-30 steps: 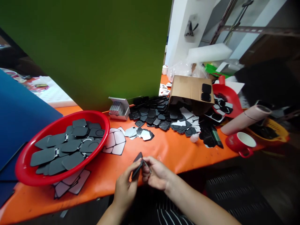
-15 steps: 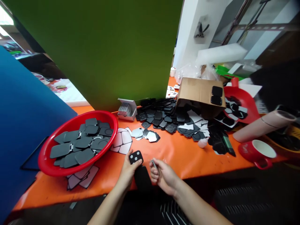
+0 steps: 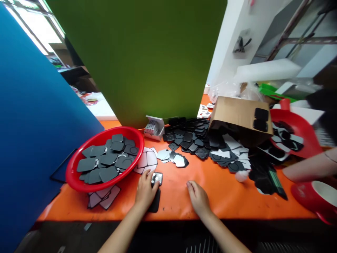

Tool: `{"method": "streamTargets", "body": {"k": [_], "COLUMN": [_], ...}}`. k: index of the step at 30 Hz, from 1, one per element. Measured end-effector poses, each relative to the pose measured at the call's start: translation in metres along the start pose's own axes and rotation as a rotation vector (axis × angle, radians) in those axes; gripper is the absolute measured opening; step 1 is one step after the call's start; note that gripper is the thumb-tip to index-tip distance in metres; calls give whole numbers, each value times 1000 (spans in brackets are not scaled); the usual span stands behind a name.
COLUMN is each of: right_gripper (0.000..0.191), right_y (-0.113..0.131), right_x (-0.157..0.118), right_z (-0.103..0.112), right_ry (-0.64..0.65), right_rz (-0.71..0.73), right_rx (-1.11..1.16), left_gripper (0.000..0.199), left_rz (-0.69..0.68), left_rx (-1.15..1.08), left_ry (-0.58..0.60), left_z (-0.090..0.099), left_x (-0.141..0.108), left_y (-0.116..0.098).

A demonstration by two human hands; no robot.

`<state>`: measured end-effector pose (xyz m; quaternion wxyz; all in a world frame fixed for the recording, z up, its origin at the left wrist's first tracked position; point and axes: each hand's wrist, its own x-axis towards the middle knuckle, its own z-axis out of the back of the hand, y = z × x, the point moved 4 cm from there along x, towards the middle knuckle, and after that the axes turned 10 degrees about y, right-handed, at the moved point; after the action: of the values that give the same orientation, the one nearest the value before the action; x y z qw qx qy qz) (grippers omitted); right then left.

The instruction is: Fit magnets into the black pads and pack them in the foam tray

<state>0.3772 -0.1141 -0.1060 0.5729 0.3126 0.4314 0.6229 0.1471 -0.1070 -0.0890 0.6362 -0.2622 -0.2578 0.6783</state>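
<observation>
My left hand [image 3: 145, 189] lies over a black two-part folding pad [image 3: 154, 203] near the table's front edge. Its fingers and thumb are closed round the upper half, where several round silver spots show. The lower half of the pad lies flat below that hand. To the right, my right hand [image 3: 199, 198] rests by the orange tabletop with its fingers curled in. Whatever it holds, if anything, is hidden. A red basin [image 3: 70, 172] full of dark grey folding pads stands left of my left hand. Beyond the hands lie small silver and black plates [image 3: 179, 160].
A heap of black plates [image 3: 187, 137] spreads along the green partition [image 3: 147, 63]. Behind it stand a small white box [image 3: 154, 128] and a cardboard box [image 3: 240, 114]. At the right are a white-capped bottle [image 3: 241, 175], a red dish [image 3: 306, 135] and a red mug [image 3: 302, 196].
The view has turned left. My left hand has set the pad down on the table. My right hand has moved away from it, and the small silvery tool it held no longer shows.
</observation>
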Motion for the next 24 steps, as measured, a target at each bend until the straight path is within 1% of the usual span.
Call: {"method": "streamTargets", "body": {"k": [2, 3, 4, 6, 7, 8, 9, 10, 11, 12, 14, 15, 17, 20, 24], "right_gripper": [30, 30, 30, 31, 31, 31, 31, 31, 31, 31, 30, 30, 29, 29, 31], "right_y": [-4, -7, -10, -15, -17, -18, -18, -18, -18, -17, -15, -14, -11, -8, -7], "right_x": [-2, -2, -2, -2, -2, -2, -2, -2, -2, -2, -2, -2, -3, -4, -4], "right_z": [-4, -6, -7, -8, -9, -9, -9, -10, -10, -10, -11, -10, -9, -7, -7], "right_ry": [10, 17, 26, 42, 51, 57, 62, 66, 69, 73, 76, 74, 56, 12, -28], "right_rz": [28, 32, 31, 23, 21, 21, 22, 24, 27, 30, 40, 45, 50, 55, 57], "right_rx": [-14, -22, -35, -64, -79, -91, -103, -115, -127, -138, -158, -163, -158, -122, -88], "left_gripper": [36, 35, 34, 35, 34, 33, 35, 37, 38, 42, 51, 54, 55, 52, 54], "left_rz": [-41, -88, -144, -260, -267, -202, -108, -72, -60, -54, -48, -46, -49, -78, -68], "left_rx": [45, 77, 121, 271, 353, 428, 500, 523, 538, 552, 575, 589, 616, 650, 686], "left_ry": [-27, -32, -34, -31, -30, -17, 22, 52, 91, 149, 254, 296, 341, 353, 307], "left_z": [10, 19, 31, 64, 84, 104, 123, 139, 152, 160, 165, 164, 159, 153, 158], "left_x": [-9, -12, -13, -11, -7, 1, 10, 19, 29, 39, 55, 62, 70, 71, 63], "left_y": [-8, -13, -17, -21, -19, -11, -1, 9, 18, 26, 39, 43, 46, 42, 40]}}
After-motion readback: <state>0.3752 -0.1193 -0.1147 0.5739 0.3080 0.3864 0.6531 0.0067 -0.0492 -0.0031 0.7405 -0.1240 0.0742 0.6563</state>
